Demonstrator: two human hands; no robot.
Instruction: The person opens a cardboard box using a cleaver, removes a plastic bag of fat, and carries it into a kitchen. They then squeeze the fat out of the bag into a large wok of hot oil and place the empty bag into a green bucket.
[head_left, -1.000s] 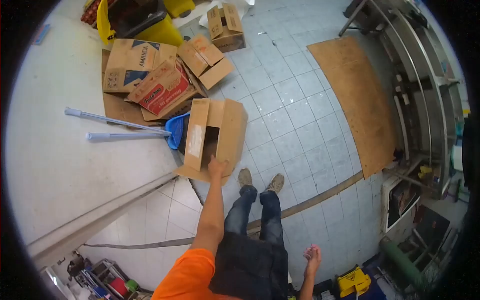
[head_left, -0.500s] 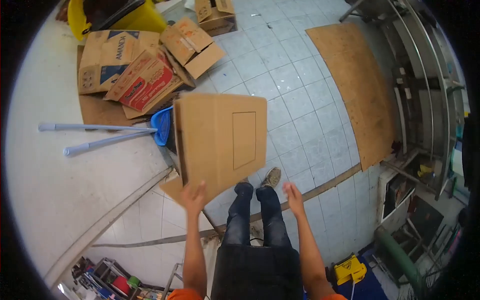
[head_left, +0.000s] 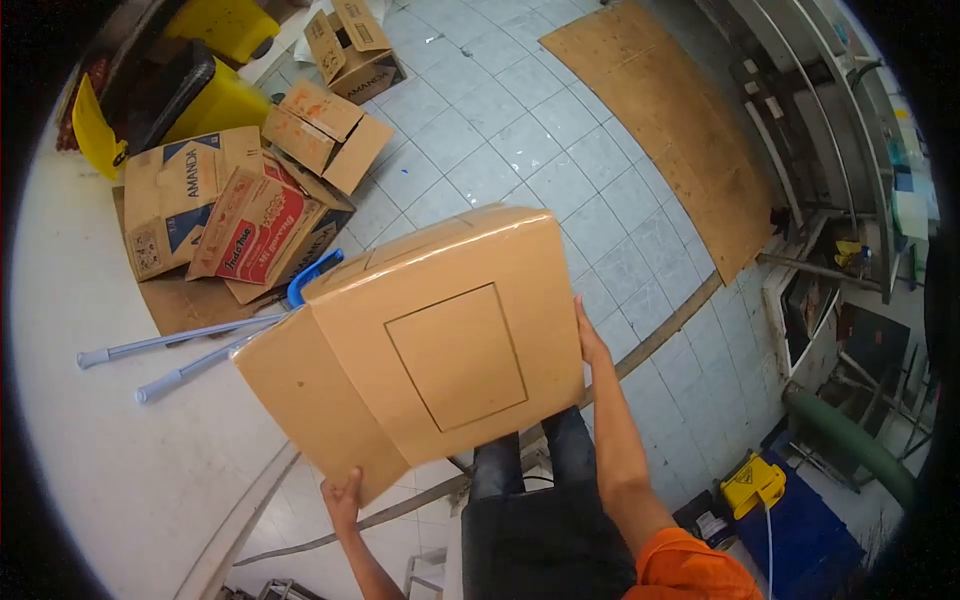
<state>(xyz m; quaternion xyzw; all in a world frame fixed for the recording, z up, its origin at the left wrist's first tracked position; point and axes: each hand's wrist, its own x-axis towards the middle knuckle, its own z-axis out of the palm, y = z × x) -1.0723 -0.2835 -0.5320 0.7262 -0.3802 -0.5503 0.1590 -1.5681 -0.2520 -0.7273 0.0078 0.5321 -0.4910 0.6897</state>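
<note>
A large brown cardboard box with a rectangle outlined on its side is held up in front of my body. My left hand grips the lower corner of its open flap, thumb on the near face. Against the box's right edge lies my right hand, its fingers partly hidden behind the cardboard. Beyond the box's left side, a blue dustpan is mostly covered, with two pale handles reaching left.
Several cardboard boxes are piled at the upper left beside a yellow bin. A flat brown sheet lies on the tiled floor. Metal shelving stands at the right, and a yellow wringer is at the lower right.
The box has turned, come closer, and now shows its broad side and flap. My right hand has moved from apart onto its right edge. The view has shifted and rotated.
</note>
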